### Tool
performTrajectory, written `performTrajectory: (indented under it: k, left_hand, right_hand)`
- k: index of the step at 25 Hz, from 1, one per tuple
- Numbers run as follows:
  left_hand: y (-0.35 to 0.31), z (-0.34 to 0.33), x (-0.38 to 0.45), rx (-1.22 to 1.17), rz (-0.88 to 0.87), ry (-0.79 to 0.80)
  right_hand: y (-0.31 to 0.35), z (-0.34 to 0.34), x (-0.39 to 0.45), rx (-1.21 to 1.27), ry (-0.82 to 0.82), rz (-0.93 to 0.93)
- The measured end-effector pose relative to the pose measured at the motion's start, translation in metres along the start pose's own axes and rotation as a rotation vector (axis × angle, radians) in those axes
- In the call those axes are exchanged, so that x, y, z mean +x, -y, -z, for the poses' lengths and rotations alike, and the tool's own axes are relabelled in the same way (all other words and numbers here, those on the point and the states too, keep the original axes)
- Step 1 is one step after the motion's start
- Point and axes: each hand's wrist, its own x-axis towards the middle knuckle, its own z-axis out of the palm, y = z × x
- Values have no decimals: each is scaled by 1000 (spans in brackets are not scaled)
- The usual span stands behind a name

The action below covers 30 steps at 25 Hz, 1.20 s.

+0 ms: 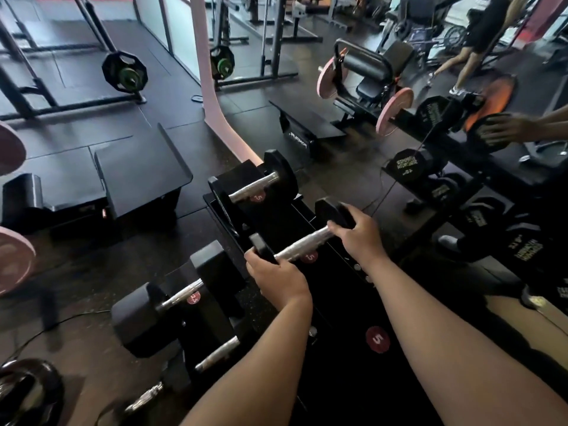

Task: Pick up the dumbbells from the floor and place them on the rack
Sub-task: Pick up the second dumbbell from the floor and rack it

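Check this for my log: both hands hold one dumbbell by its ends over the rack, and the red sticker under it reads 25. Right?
Not quite. In the head view the sticker under the dumbbell reads 5, not 25. The rest holds: the left hand and right hand grip its ends over the rack.

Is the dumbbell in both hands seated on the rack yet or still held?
Cannot tell if seated. The dumbbell lies level over the rack, left hand and right hand gripping its ends.
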Motion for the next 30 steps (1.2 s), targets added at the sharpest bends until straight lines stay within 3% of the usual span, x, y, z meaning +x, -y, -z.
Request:
performTrajectory:
  k: [12, 18, 25, 30]
  left_hand:
    - [18, -36, 2, -47, 123, -83]
    - [24, -32, 4, -97, 265, 26]
    - [28, -18, 6, -65, 267, 141]
    - [-1, -10, 16, -69, 125, 167]
  right_hand:
    - [-40, -11, 38, -147, 87, 12]
    - [-38, -7, 37, -252, 116, -55]
    - [-20, -3, 30, -342, 173, -61]
    - [-7, -1, 13, -235, 52, -87]
